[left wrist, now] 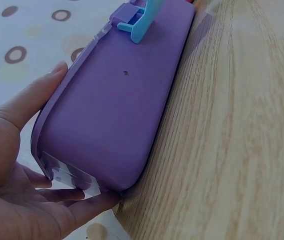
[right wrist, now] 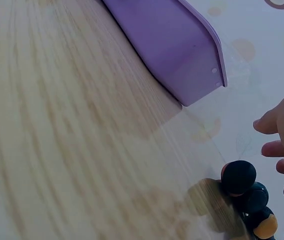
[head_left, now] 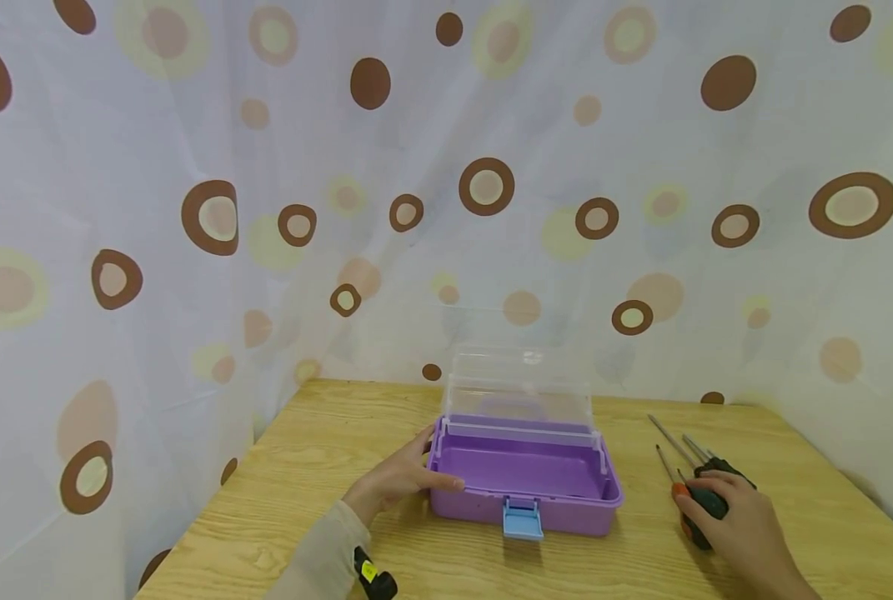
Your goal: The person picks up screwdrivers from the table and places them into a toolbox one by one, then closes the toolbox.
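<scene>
A purple plastic storage case (head_left: 521,521) sits on the table, its clear lid (head_left: 517,383) raised at the back and a light blue latch (head_left: 523,521) hanging down in front. My left hand (head_left: 397,483) grips the case's left end, thumb (left wrist: 39,95) along the front rim and fingers round the side. The inside of the case shows a bare purple bottom. To the right, my right hand (head_left: 746,521) hovers over several screwdrivers (head_left: 709,502) lying with shafts pointing away. In the right wrist view its fingers are loosely bent, apart from the dark handles (right wrist: 238,177).
The wooden table (head_left: 326,425) ends at a white curtain (head_left: 521,267) with brown and beige dots, hanging behind it and along both sides. A black strap end with a yellow label (head_left: 369,572) hangs at the left sleeve.
</scene>
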